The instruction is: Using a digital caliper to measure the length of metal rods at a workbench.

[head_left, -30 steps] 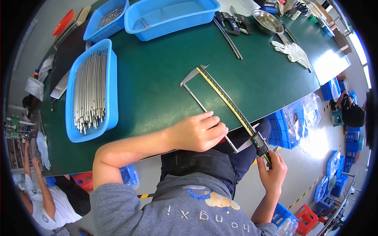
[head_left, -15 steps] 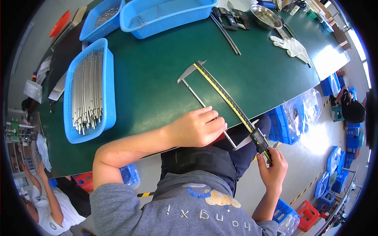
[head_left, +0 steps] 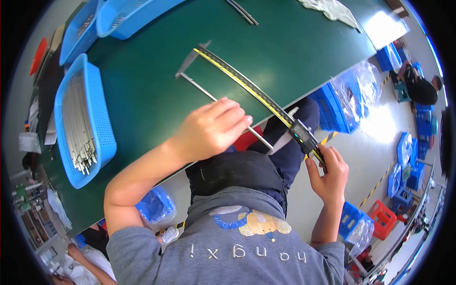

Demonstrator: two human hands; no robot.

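Observation:
A thin metal rod (head_left: 201,87) lies between the jaws of a long digital caliper (head_left: 247,85), one end at each jaw. My left hand (head_left: 211,128) is closed around the rod's middle, its fingers over the green table's edge. My right hand (head_left: 329,173) pinches the caliper's beam beside the slider and its small display. The caliper slants from over the table at upper left to above my lap. Part of the rod is hidden under my left fingers.
On the green table (head_left: 142,95), a blue basket (head_left: 108,128) of metal rods stands at left. Another blue basket (head_left: 137,21) is behind it. A white glove (head_left: 332,10) and dark rods (head_left: 243,12) lie at the far side. Blue crates (head_left: 336,111) stand on the floor at right.
My view has shifted, so the table things appear farther up and left. Both hands keep their hold on the rod and caliper, which still span the same way.

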